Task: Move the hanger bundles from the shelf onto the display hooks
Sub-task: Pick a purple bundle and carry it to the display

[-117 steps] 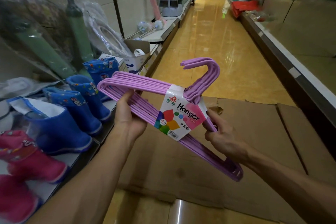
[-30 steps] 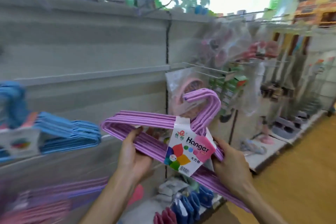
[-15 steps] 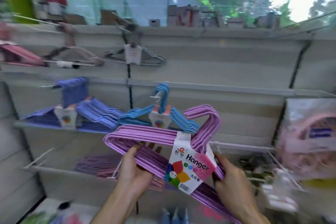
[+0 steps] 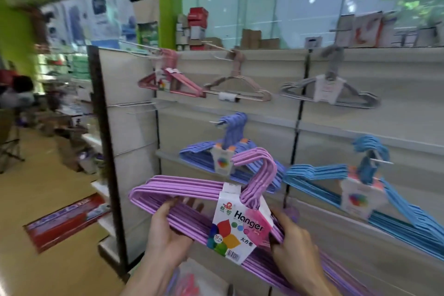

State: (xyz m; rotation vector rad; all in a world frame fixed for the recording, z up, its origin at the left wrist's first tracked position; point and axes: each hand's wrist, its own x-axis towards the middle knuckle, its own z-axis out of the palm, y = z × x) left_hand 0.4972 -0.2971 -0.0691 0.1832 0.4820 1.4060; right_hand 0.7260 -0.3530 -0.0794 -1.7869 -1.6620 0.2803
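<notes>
View swung left; blue hanger bundle (image 4: 374,190) now right of purple bundle (image 4: 192,202)

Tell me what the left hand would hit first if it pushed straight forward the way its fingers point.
Probably the periwinkle hanger bundle hanging on the wall directly beyond the left hand and its purple hanger bundle; depth is unclear.

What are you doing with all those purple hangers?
A person is holding a bundle of purple hangers with both hands, the left hand gripping the bars and the right hand gripping beside the paper label. They stand facing a shop wall where other bundles already hang on hooks: pink hangers, grey hangers and blue hangers. The purple bundle is not on a hook yet.
</notes>
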